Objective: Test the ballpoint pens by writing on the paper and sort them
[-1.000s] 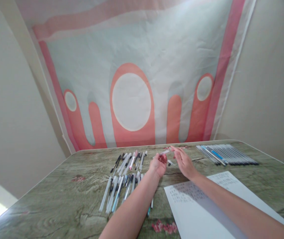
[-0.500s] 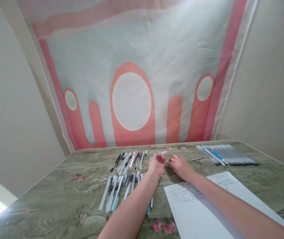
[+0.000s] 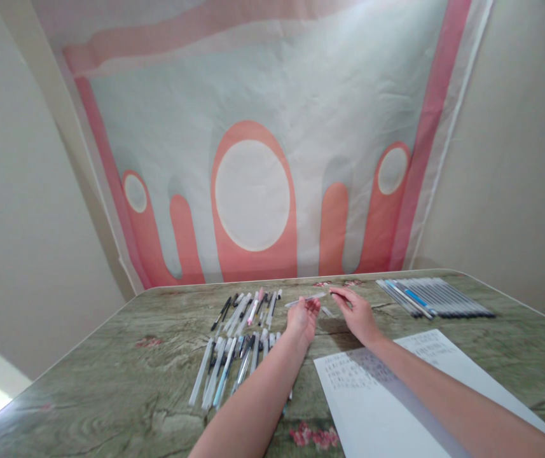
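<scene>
My left hand is closed around a slim translucent pen barrel, palm turned up, with the barrel tilted up to the right. Facing it, my right hand pinches a small dark piece between thumb and fingertips. That piece is close to the barrel's right end, with a small gap between them. Below, a short clear part lies on the table between my hands; it looks like a pen cap, though it is too small to be sure.
Left of my hands are two groups of pens, a far one and a near one. A row of grey pens with a blue one lies at the back right. White paper with handwriting lies under my right forearm on the wood-patterned table.
My right hand reached down to the table beside my left hand, then came back up with the small dark piece. My left hand keeps the barrel at nearly the same place.
</scene>
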